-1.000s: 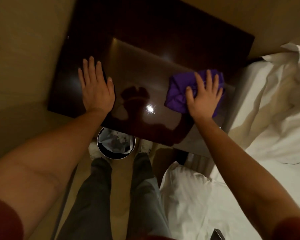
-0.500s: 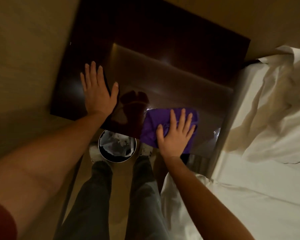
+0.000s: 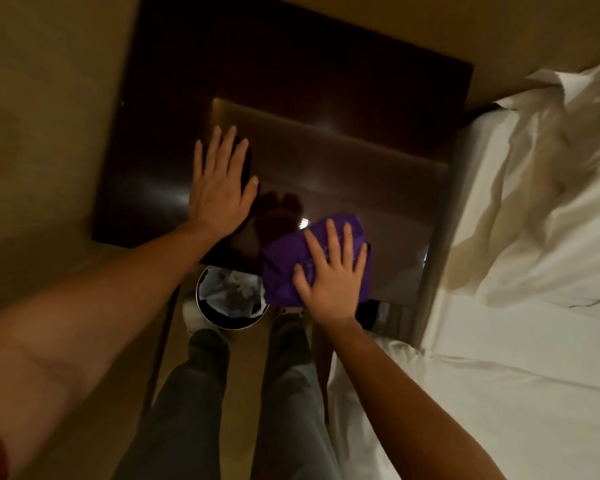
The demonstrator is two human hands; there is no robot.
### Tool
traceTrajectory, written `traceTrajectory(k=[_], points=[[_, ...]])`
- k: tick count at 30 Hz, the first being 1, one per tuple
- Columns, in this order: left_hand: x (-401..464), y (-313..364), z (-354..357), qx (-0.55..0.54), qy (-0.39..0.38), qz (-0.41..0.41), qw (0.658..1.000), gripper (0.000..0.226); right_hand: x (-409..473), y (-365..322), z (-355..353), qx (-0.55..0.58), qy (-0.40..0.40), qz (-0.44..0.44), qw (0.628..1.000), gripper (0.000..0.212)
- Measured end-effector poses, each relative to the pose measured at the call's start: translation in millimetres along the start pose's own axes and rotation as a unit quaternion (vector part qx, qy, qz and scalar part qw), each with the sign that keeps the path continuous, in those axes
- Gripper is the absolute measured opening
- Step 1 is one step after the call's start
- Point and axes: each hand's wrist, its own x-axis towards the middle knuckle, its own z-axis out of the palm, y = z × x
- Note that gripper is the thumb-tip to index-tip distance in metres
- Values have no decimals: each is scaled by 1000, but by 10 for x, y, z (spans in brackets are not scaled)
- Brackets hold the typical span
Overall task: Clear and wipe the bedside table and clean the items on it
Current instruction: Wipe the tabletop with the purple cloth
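Note:
The dark glossy bedside table (image 3: 343, 161) fills the upper middle of the head view, and nothing stands on its top. My left hand (image 3: 220, 192) lies flat on the table's left front part, fingers spread, holding nothing. A folded purple cloth (image 3: 281, 268) sits at the table's front edge, partly hanging over it. My right hand (image 3: 331, 271) presses down on the cloth with spread fingers.
A round waste bin (image 3: 227, 299) with a liner and crumpled paper stands on the floor under the table's front edge, between my feet. The bed with white sheets (image 3: 534, 271) runs along the right. A beige wall (image 3: 49, 116) borders the left.
My right hand slid the purple cloth from the table's right side toward the front edge and to the left. My left hand stayed flat in the same spot.

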Motion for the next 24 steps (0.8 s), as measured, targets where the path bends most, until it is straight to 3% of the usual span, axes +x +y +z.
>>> traceTrajectory(k=[4,10,15,20,24], points=[[80,160,148,15,-22,-46,999,66,-189,726,-205,-9,24,117,993,67],[55,122,268,37,-16,-47,998,66,178,961,-308,-7,35,168,985,68],[60,159,239,34,-16,-42,998,66,1026,939,-424,-1,76,192,979,69],[68,45,137,39,-39,-63,997,67,2171,834,-519,3,59,204,977,73],[93,121,134,-55,-16,-45,997,62,2878,813,-691,15,57,215,975,76]])
